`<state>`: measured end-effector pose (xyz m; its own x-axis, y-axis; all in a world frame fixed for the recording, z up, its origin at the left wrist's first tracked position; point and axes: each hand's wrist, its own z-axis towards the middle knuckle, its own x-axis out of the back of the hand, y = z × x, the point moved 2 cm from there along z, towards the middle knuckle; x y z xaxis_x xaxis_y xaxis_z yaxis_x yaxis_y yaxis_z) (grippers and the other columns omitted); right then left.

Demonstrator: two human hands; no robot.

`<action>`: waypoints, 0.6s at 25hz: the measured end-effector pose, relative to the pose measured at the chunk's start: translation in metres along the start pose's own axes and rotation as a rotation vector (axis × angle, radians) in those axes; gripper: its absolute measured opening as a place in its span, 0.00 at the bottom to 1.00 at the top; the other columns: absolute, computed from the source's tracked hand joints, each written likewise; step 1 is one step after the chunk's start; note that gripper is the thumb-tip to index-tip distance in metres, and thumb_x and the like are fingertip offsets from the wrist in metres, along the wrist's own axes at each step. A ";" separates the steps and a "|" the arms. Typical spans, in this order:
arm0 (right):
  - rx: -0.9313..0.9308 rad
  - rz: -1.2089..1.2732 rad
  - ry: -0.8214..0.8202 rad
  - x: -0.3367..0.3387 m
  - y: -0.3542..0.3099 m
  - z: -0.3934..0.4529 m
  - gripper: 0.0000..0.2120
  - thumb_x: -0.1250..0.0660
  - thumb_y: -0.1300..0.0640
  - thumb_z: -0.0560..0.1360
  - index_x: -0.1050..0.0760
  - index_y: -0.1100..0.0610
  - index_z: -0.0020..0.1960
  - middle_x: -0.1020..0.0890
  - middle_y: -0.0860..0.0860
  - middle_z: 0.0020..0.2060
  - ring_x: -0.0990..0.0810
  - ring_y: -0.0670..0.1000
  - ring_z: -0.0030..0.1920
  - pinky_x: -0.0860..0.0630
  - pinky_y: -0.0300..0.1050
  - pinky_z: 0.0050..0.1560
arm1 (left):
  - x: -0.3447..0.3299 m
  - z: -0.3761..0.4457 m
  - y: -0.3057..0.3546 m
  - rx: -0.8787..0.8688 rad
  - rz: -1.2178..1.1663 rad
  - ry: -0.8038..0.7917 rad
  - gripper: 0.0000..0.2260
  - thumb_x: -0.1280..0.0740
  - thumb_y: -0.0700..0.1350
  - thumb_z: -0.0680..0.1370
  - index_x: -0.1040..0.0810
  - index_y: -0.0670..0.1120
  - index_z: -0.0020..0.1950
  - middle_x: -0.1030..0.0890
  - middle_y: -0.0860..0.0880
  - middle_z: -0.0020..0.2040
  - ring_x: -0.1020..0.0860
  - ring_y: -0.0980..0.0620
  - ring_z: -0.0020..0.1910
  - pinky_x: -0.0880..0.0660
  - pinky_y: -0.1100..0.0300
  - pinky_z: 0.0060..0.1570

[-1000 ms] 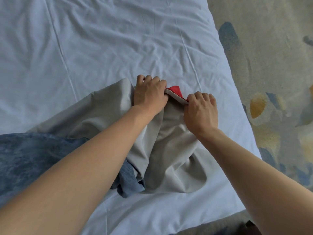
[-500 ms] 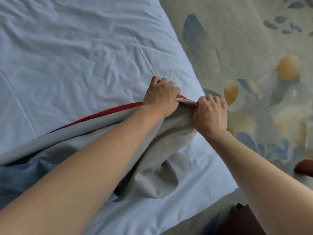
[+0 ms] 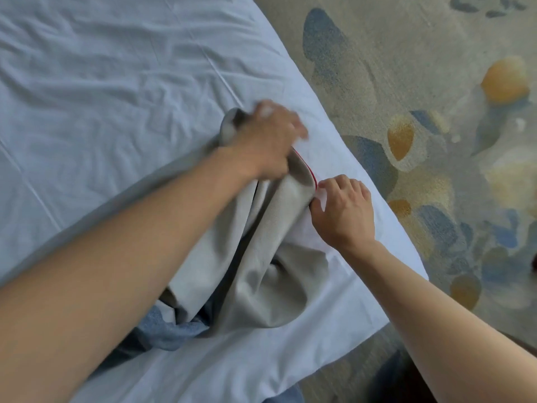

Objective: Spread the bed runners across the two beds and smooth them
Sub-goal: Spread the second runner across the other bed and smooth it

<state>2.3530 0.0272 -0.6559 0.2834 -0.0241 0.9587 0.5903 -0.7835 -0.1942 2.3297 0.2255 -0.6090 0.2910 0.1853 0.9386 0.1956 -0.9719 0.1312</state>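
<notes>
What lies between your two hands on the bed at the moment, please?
In the head view, a bunched fold of the grey bed runner with its red edge lies between the left hand and the right hand.

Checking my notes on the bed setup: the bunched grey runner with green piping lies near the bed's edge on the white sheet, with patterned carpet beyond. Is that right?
Not quite: the piping is red, not green. The head view shows a thin red edge along the grey runner between the two hands. The rest holds: the runner lies bunched on the white sheet near the bed's edge, with patterned carpet beyond.
</notes>
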 end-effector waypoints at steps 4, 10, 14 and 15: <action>-0.027 -0.030 -0.027 0.007 0.016 -0.013 0.12 0.34 0.51 0.76 0.20 0.57 0.53 0.19 0.56 0.53 0.23 0.61 0.54 0.31 0.56 0.66 | -0.032 -0.012 0.080 -0.395 0.264 -0.197 0.15 0.41 0.48 0.78 0.22 0.53 0.61 0.21 0.50 0.58 0.27 0.47 0.63 0.50 0.44 0.75; -0.025 -0.009 -0.020 0.007 0.014 -0.042 0.14 0.35 0.48 0.77 0.17 0.57 0.49 0.19 0.54 0.52 0.23 0.59 0.53 0.33 0.55 0.68 | -0.032 -0.017 0.054 -0.397 0.525 -0.165 0.11 0.38 0.42 0.77 0.18 0.48 0.55 0.18 0.48 0.54 0.27 0.44 0.62 0.44 0.46 0.73; 0.030 0.006 -0.065 0.003 -0.012 -0.058 0.19 0.38 0.41 0.76 0.17 0.55 0.42 0.19 0.51 0.51 0.23 0.55 0.54 0.35 0.54 0.70 | -0.010 -0.031 0.015 -0.258 0.510 -0.225 0.07 0.37 0.47 0.76 0.25 0.48 0.40 0.18 0.48 0.50 0.26 0.45 0.58 0.42 0.47 0.68; 0.031 -0.002 -0.085 0.001 -0.020 -0.062 0.18 0.37 0.42 0.75 0.18 0.55 0.41 0.19 0.50 0.50 0.24 0.55 0.54 0.35 0.53 0.70 | -0.009 -0.038 0.011 -0.239 0.521 -0.258 0.08 0.37 0.45 0.76 0.30 0.48 0.37 0.18 0.48 0.50 0.26 0.45 0.57 0.41 0.47 0.67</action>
<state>2.2948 0.0041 -0.6383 0.3447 0.0313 0.9382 0.6134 -0.7641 -0.1999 2.2938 0.2077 -0.6036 0.5143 -0.3214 0.7951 -0.2393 -0.9441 -0.2268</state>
